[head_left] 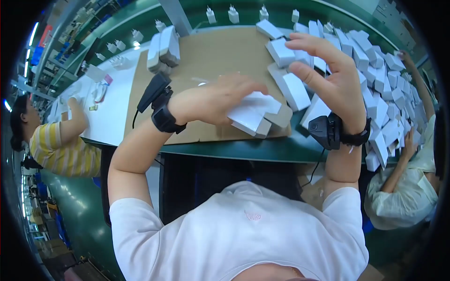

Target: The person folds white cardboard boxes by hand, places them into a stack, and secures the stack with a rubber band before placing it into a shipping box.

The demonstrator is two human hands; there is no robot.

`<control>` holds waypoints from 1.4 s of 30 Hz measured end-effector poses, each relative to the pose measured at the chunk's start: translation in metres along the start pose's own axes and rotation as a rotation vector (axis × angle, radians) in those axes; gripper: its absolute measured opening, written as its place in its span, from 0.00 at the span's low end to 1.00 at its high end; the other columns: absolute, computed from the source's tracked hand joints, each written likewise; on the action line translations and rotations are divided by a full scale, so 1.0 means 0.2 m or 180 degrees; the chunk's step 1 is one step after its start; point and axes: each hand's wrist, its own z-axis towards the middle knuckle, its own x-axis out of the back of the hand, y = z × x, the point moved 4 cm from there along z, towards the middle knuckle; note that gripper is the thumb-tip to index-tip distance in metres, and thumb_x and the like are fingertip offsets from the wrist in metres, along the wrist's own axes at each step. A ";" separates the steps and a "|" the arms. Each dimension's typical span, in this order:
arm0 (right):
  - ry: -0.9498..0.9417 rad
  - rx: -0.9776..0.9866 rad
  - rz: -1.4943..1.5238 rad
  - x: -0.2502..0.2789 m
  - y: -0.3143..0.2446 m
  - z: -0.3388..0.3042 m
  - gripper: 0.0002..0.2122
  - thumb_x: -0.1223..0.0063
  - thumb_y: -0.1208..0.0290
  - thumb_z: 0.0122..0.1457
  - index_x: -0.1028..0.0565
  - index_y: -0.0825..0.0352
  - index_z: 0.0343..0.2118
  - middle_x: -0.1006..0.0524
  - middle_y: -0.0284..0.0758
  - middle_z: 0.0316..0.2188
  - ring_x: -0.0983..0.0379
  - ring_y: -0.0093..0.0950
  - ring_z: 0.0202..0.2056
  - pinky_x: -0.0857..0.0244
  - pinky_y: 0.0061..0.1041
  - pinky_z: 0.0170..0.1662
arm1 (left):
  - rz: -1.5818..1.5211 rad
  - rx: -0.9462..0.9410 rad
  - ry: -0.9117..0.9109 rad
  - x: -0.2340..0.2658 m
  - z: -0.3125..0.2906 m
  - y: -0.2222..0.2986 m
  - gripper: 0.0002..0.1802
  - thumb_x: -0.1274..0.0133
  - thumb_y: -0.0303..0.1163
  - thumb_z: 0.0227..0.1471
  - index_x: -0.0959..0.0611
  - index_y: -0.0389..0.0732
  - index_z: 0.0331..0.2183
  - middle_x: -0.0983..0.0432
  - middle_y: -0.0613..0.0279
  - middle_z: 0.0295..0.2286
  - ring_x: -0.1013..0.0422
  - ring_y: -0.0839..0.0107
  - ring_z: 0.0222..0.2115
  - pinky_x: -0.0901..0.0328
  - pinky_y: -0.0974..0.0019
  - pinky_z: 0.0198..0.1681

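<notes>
My left hand (218,99) is over a small group of white boxes (248,122) near the front edge of the brown cardboard sheet. Its fingers stretch out to the right above them, slightly blurred; the thumb is hidden, and whether the palm touches the boxes does not show. Two of these boxes turn greyish ends toward me. Raised at the right, my right hand (330,77) is open, thumb and fingers apart, with nothing between them. Under and behind it lie loose white boxes (293,89) from a large heap. Both wrists wear black straps with small devices.
A cardboard sheet (206,51) covers part of the green table. Several white boxes (164,47) stand together at its far left corner. White plug adapters (233,15) line the far side. The box heap (375,79) spreads right. People sit left (61,140) and right (403,196).
</notes>
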 end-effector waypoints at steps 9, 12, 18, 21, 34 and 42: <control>-0.1578 -0.1058 -0.0109 -0.36 0.01 -0.39 0.32 0.40 0.59 0.45 0.37 0.64 0.53 0.35 0.41 0.53 0.45 0.40 0.57 0.49 0.33 0.57 | 0.0162 0.0704 0.1439 0.11 -0.34 -0.19 0.41 0.37 0.26 0.32 0.34 0.41 0.51 0.35 0.55 0.47 0.36 0.63 0.47 0.41 0.64 0.49; -0.1565 -0.1104 -0.0267 -0.42 -0.09 -0.41 0.30 0.40 0.59 0.44 0.34 0.62 0.52 0.38 0.44 0.54 0.48 0.43 0.58 0.51 0.35 0.57 | -0.0552 0.1480 0.1564 0.03 -0.38 -0.33 0.26 0.44 0.32 0.45 0.29 0.36 0.47 0.27 0.59 0.38 0.31 0.71 0.36 0.37 0.72 0.40; -0.1830 -0.0750 -0.0719 -0.53 -0.17 -0.38 0.25 0.41 0.60 0.45 0.31 0.60 0.49 0.41 0.45 0.56 0.50 0.45 0.58 0.58 0.41 0.59 | -0.2894 0.2121 0.0913 -0.10 -0.31 -0.51 0.21 0.50 0.37 0.52 0.28 0.34 0.45 0.25 0.64 0.33 0.31 0.78 0.33 0.37 0.74 0.37; -0.1929 -0.0797 -0.0837 -0.55 -0.17 -0.40 0.23 0.42 0.61 0.47 0.29 0.60 0.47 0.41 0.44 0.56 0.49 0.44 0.58 0.63 0.45 0.60 | -0.3106 0.2048 0.1035 -0.09 -0.25 -0.56 0.19 0.49 0.34 0.51 0.26 0.34 0.43 0.25 0.64 0.30 0.30 0.80 0.32 0.36 0.76 0.36; -0.1753 -0.0852 -0.0838 -0.56 -0.17 -0.42 0.20 0.43 0.62 0.48 0.27 0.60 0.45 0.38 0.43 0.55 0.48 0.44 0.58 0.61 0.45 0.60 | -0.0353 0.1453 0.2614 0.08 -0.31 -0.47 0.16 0.43 0.30 0.43 0.24 0.35 0.37 0.26 0.58 0.23 0.31 0.69 0.29 0.36 0.69 0.33; -0.1692 -0.0903 -0.0714 -0.55 -0.14 -0.40 0.19 0.43 0.63 0.47 0.26 0.59 0.45 0.38 0.43 0.55 0.48 0.44 0.58 0.60 0.46 0.59 | 0.0392 0.1129 0.1846 0.08 -0.31 -0.16 0.12 0.39 0.36 0.36 0.19 0.37 0.21 0.27 0.55 0.28 0.36 0.59 0.33 0.39 0.61 0.36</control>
